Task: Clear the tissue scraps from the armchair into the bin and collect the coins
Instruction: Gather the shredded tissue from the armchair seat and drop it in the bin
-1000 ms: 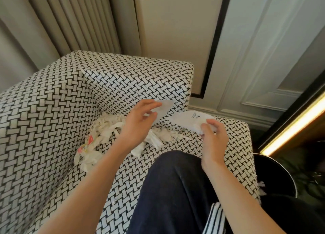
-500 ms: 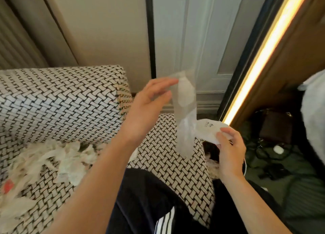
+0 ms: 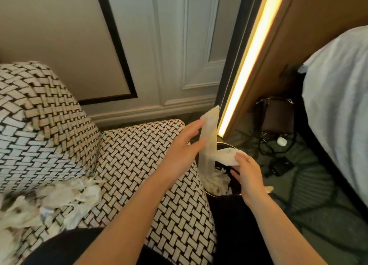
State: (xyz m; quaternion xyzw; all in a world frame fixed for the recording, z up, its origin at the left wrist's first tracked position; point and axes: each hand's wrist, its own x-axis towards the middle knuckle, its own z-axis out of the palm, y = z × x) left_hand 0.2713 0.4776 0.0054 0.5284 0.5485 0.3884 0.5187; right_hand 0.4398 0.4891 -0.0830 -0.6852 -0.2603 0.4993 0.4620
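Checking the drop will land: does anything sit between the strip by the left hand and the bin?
Nothing visible does. The strip by the left hand hangs with its lower end over the open bin; the right hand holds paper beside it, not beneath.

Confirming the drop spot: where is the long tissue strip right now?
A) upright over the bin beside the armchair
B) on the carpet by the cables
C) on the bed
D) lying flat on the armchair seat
A: the tissue strip stands upright at the left hand, its lower end reaching the scraps in the bin.
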